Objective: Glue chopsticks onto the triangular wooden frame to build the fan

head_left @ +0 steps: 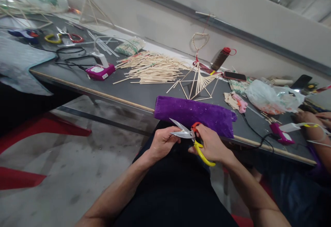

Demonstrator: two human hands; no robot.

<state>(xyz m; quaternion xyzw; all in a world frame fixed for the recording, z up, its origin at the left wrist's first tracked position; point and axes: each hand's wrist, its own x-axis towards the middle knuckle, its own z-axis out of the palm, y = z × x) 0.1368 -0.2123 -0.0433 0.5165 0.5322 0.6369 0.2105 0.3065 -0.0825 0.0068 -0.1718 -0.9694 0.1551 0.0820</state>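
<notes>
My right hand (210,142) holds scissors (183,134) by their handles, one red and one yellow, with the blades parted and pointing left. Close against the lower blade, my left hand (162,139) has its fingers pinched together; a small pale bit shows between the blades, but what the fingers hold is too small to make out. Both hands are over my lap, just in front of a purple cloth (193,113) draped on the table edge. Beyond the cloth stands a frame of thin wooden sticks (203,84) with a fanned side.
A pile of wooden sticks (155,69) covers the table's middle. Magenta power blocks with cables (100,71) sit left and right. A bottle (220,59), phone (234,76) and plastic bag (271,96) are toward the right. Another person's arm (314,130) is at far right.
</notes>
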